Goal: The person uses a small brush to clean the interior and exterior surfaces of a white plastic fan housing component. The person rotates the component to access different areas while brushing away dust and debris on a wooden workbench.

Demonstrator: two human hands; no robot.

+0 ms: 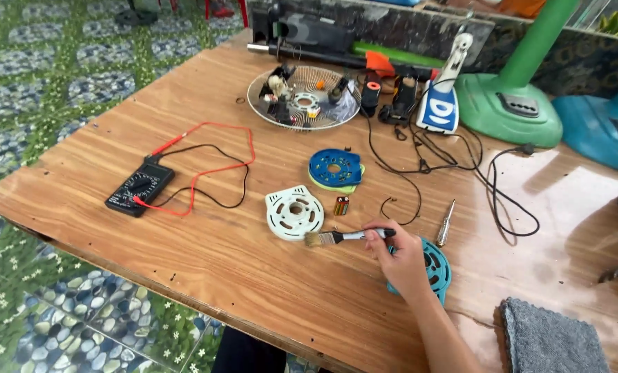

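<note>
On table (205, 262), hand (402, 259) grips brush (336, 237) (bristles left).

The counter (205, 262) carried one black meter (139, 188) near its left edge, with two leads, one red (212, 162) and one black (222, 200). Three round plastic covers lay there: one white (294, 213), one blue (334, 168), one teal (438, 266). There was one paintbrush (336, 237), one pair of small batteries (341, 205), one screwdriver (445, 223) and one wire fan guard (303, 98) near the far edge. One grey cloth (550, 340) sat at the near right corner. Two fan bases stood at the far right, one green (509, 107), one blue (602, 128). One hand (400, 259) showed.
</note>
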